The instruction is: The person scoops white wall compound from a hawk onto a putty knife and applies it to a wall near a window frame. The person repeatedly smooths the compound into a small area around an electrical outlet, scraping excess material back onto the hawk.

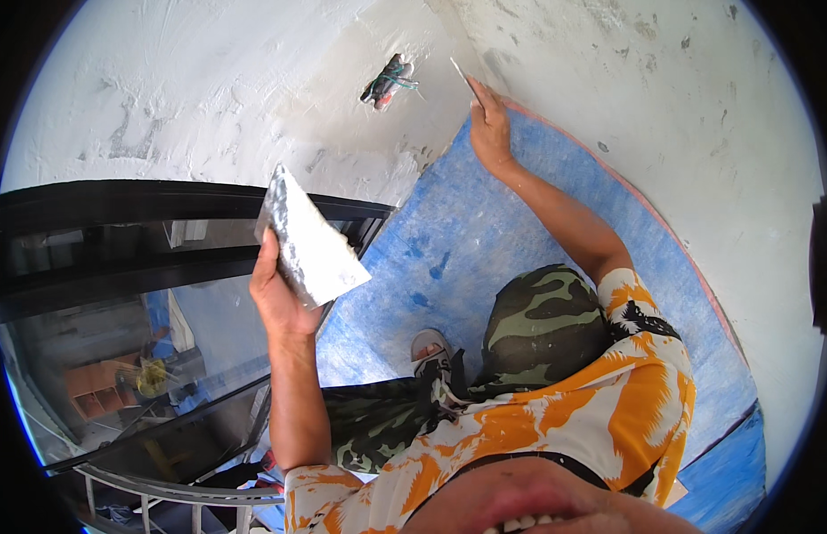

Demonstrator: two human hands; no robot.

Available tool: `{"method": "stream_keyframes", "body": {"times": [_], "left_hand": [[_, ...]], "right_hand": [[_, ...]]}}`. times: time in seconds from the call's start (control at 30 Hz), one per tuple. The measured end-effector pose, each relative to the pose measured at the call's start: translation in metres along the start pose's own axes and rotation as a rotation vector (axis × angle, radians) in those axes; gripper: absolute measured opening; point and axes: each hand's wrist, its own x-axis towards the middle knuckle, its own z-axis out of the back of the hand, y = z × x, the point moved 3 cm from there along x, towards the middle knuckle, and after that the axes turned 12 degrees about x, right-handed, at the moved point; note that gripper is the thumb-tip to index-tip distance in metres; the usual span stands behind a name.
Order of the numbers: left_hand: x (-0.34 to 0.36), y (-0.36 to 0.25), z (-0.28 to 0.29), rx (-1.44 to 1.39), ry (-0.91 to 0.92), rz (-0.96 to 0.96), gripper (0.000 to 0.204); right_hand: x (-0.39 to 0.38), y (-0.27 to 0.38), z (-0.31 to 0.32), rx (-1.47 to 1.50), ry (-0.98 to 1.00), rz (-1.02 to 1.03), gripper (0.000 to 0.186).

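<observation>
My left hand (285, 294) grips a flat, shiny metal plate (311, 240), tilted, with its thumb along one edge. White putty (329, 271) is smeared over the plate's face. Farther off and to the right, my right hand (491, 133) is closed round a thin, flat blade (462, 78), seen nearly edge-on; it looks like a putty knife, its handle hidden by the fingers. The blade is close to the corner of the white plastered wall (227, 98); I cannot tell whether it touches. Left of the blade, a hole with loose wires (391, 82) opens in that wall.
A black-framed window (164, 200) lies below the plastered wall on the left, with a metal railing (182, 491) near the lower left. Blue sheeting (431, 249) covers the floor around my sandalled foot (429, 345). A second pale, patchy wall (663, 133) rises at the right.
</observation>
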Motion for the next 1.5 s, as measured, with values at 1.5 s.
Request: {"method": "stream_keyframes", "body": {"times": [1.5], "left_hand": [[-0.054, -0.021, 0.021, -0.215, 0.06, 0.07, 0.036]], "right_hand": [[0.102, 0.023, -0.023, 0.294, 0.163, -1.04, 0.042]]}}
